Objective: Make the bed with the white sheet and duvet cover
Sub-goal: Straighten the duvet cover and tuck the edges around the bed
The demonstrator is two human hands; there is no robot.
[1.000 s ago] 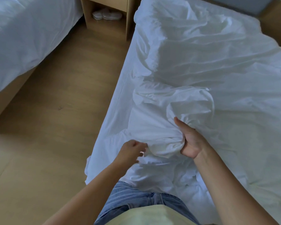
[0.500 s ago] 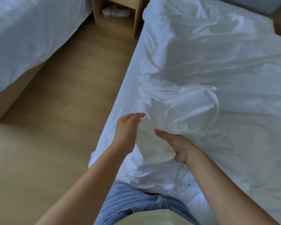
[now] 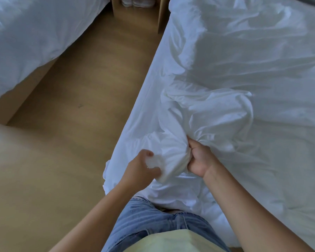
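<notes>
A crumpled white duvet cover (image 3: 235, 73) lies over the bed on the right, above a white sheet (image 3: 140, 113) that hangs down the bed's left side. A bunched lump of the duvet cover (image 3: 169, 150) sits near the bed's near left corner. My right hand (image 3: 198, 159) grips this lump from the right, fingers buried in the fabric. My left hand (image 3: 140, 170) pinches the lump's lower left part with curled fingers and thumb.
A wooden floor (image 3: 71, 133) runs between this bed and a second white-covered bed (image 3: 25, 42) at the upper left. A wooden nightstand (image 3: 136, 10) with white slippers on its low shelf stands at the top. My jeans press against the bed's foot.
My left hand dropped from the upper side of the lump to its lower left and closed on it. My right hand shifted up the lump's right side and clenched tighter.
</notes>
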